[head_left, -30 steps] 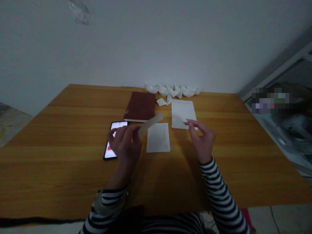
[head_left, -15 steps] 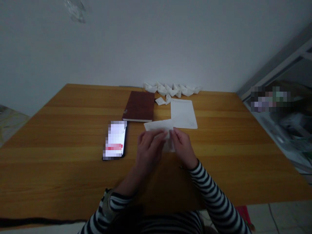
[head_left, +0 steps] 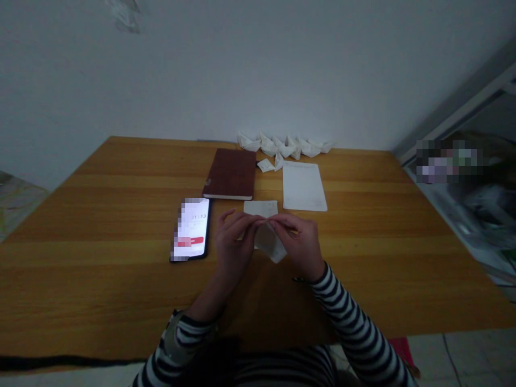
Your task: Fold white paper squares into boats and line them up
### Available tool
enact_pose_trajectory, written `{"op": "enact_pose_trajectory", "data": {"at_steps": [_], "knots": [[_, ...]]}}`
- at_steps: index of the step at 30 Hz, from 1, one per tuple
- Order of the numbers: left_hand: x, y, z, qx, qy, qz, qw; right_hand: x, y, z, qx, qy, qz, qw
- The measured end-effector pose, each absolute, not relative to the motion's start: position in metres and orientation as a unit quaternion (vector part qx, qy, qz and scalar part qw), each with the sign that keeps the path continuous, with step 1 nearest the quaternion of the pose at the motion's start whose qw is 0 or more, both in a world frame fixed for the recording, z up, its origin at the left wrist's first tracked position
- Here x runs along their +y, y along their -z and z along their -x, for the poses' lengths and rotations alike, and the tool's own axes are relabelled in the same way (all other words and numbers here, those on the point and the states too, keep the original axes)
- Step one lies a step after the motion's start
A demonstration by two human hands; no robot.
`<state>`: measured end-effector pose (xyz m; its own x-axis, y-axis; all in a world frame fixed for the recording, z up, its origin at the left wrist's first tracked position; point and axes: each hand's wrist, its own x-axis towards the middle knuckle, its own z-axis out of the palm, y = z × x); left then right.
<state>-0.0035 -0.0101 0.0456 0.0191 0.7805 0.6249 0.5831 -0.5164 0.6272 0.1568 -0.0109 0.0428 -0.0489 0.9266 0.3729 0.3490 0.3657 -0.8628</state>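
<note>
My left hand (head_left: 233, 244) and my right hand (head_left: 300, 243) meet over the middle of the wooden table (head_left: 100, 258). Both pinch a small white sheet of paper (head_left: 269, 243) by its top edge, and it hangs folded between them. A second white sheet (head_left: 261, 208) lies flat on the table just beyond my fingers. A lit phone (head_left: 192, 228) lies left of my left hand.
A dark red notebook (head_left: 231, 173) lies behind the phone. A larger white sheet (head_left: 303, 185) lies to its right. Several folded paper boats (head_left: 284, 147) line the far edge against the wall. A metal frame (head_left: 455, 113) stands at the right.
My left hand carried the paper from above the phone to the middle. My right hand came in from the right and took hold of it too; the sheet now hangs folded between them.
</note>
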Motion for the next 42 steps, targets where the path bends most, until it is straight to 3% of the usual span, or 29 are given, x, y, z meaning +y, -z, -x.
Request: {"op": "enact_pose_trajectory", "data": {"at_steps": [14,23,27,30,35,42], "knots": [[-0.005,-0.041,0.009,0.516,-0.607,-0.602,0.049,-0.008,-0.04,-0.168,-0.666,-0.239,0.537,0.46],[-0.003,-0.043,0.022,0.583,-0.596,-0.551,0.046,0.001,-0.042,-0.187,-0.655,-0.217,0.577,0.437],[0.002,-0.041,0.036,0.585,-0.648,-0.486,0.043,0.001,-0.044,-0.203,-0.609,-0.159,0.609,0.483],[0.003,-0.041,0.035,0.551,-0.642,-0.533,-0.003,-0.004,-0.052,-0.197,-0.607,-0.147,0.577,0.526],[-0.006,-0.042,0.011,0.465,-0.595,-0.655,-0.04,-0.013,-0.068,-0.157,-0.706,-0.196,0.464,0.498],[-0.012,-0.042,0.006,0.472,-0.591,-0.654,-0.024,-0.016,-0.073,-0.136,-0.712,-0.175,0.494,0.468]]}}
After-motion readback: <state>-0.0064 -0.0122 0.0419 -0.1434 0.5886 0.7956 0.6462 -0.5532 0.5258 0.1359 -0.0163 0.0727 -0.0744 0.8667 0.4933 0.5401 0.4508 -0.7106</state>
